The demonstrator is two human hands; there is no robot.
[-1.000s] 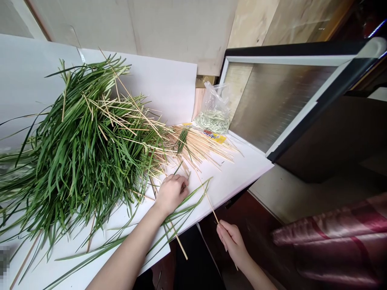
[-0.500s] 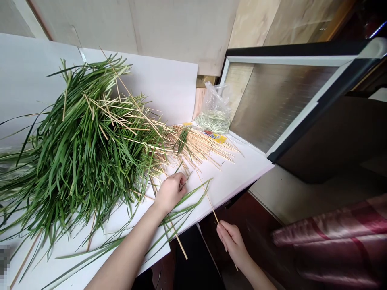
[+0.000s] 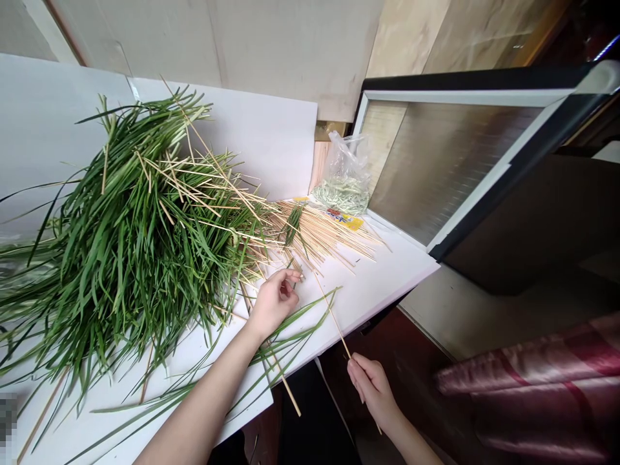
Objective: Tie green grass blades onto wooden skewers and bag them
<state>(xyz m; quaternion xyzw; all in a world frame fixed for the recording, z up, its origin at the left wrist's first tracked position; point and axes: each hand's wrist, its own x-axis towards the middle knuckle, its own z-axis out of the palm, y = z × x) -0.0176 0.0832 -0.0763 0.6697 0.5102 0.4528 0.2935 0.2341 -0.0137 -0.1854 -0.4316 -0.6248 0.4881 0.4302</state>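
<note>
Wrapped around the lower part of a thin bamboo skewer is my right hand, in front of the table edge. The skewer slants up and left, its tip over the white tabletop. My left hand hovers above the table with thumb and fingers apart and nothing plainly held; a small pale bit shows at its fingertips. Long green garlic chives lie loose beside and under my left wrist. Behind the hand, a small cluster of short chive pieces rests on a spread of bamboo skewers.
A large heap of chives with skewers scattered over it covers the table's left side. A clear bag of pale green strips stands at the back. A framed translucent panel leans at right, above a shiny pink-red cloth.
My left hand's fingers have opened from a closed pinch and moved slightly up. My right hand and its skewer have stayed in place.
</note>
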